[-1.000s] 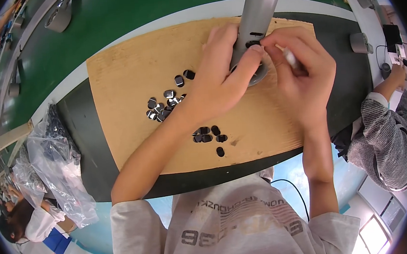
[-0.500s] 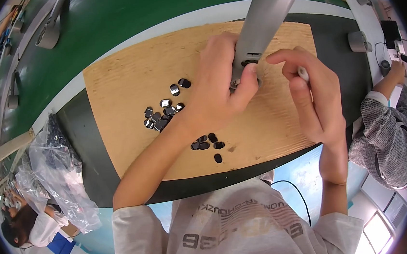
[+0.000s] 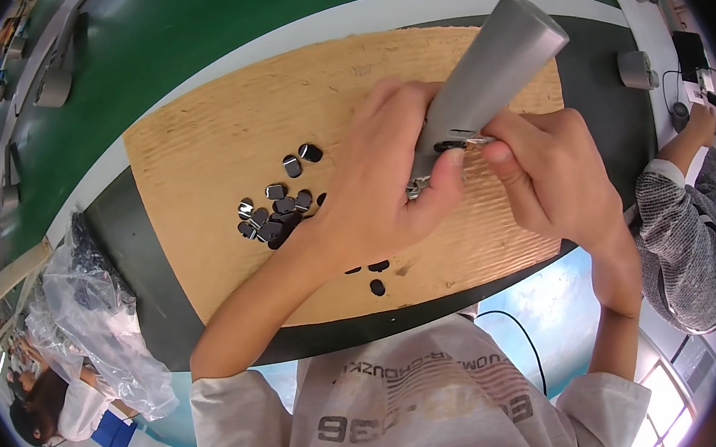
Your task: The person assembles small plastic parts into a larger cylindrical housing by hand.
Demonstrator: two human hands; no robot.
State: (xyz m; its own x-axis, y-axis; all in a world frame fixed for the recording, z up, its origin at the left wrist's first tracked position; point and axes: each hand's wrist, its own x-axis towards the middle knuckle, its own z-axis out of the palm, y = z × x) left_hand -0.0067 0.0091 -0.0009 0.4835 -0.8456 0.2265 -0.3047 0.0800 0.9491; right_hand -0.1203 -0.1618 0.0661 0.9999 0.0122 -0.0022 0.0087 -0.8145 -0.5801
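Observation:
My left hand (image 3: 384,179) is wrapped round the lower part of a grey tubular housing (image 3: 502,66), which tilts up and to the right. Near its lower end, by my left thumb, is a dark oval opening (image 3: 451,145) with a narrow slot above it. My right hand (image 3: 560,173) pinches a thin metal-tipped tool (image 3: 478,140), its tip at the oval opening; the rest of the tool is hidden by the fingers. Left of my left hand, small black oval pieces (image 3: 269,231) with shiny faces lie loosely grouped. A few more lie below my left wrist, partly covered by it.
A cardboard sheet (image 3: 191,170) covers the dark work surface. Beyond it runs a green conveyor belt (image 3: 271,14) with a pale edge. Clear plastic bags (image 3: 93,306) are at the left. At the right, a person in a grey sleeve (image 3: 683,238) works near another grey housing (image 3: 636,71).
My right hand has moved in to the housing and brought the tool's tip to the oval opening. The housing has shifted right and down and leans further right.

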